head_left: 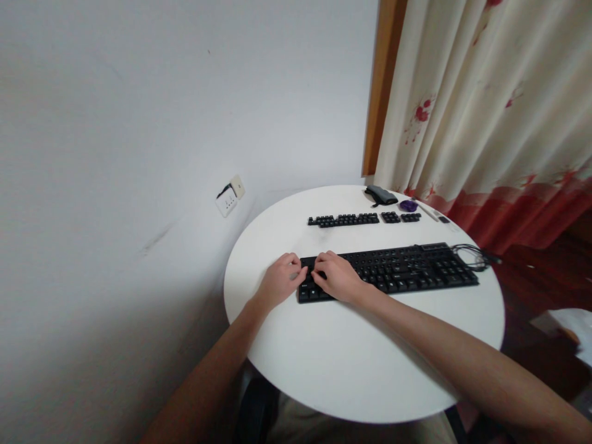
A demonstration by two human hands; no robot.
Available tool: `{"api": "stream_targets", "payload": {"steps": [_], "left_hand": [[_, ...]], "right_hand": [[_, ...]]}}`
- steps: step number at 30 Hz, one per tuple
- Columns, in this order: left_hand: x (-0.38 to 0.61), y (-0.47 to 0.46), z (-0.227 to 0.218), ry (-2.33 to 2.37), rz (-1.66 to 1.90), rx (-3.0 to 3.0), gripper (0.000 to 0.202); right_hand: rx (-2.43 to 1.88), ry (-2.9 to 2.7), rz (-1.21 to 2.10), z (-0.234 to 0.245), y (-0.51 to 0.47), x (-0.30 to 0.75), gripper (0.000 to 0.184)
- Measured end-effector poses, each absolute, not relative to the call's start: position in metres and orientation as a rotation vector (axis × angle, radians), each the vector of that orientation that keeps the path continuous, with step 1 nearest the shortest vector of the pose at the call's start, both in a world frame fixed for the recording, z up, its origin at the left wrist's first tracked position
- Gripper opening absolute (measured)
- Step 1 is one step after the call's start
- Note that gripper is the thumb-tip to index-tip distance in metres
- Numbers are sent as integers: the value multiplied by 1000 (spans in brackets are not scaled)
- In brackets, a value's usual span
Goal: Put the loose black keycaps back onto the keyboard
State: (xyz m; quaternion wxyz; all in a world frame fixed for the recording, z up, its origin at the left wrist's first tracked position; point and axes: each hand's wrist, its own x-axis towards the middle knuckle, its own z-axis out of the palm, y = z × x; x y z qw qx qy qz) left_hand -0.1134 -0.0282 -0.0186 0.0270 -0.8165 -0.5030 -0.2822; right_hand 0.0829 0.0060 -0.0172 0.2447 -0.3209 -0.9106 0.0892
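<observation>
A black keyboard (407,269) lies on the round white table (370,357). Caps sit on its lower rows and number pad, while bare sockets seem to show along the upper rows. My left hand (281,280) is at the keyboard's left end, fingers curled and thumb tip close to the leftmost keys. Over the left-hand keys, my right hand (337,275) has its fingers bent together in a pinch. Whatever is between the fingertips of either hand is too small or hidden to make out. Beyond the keyboard, loose black keycaps (351,219) stand lined up in rows.
At the table's far side lie a dark grey pouch (382,195), a purple lump (408,205) and a thin white stick (428,211). A coiled cable (476,256) rests by the keyboard's right end. A wall with a socket (226,201) borders the left; a curtain (485,123) hangs at right.
</observation>
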Motion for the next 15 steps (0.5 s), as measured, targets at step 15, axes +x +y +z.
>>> {"api": "stream_targets", "payload": {"steps": [15], "left_hand": [[-118, -26, -18, -1517, -1105, -2381, 24]], "right_hand": [[-1008, -2267, 378, -14, 21, 96, 22]]}}
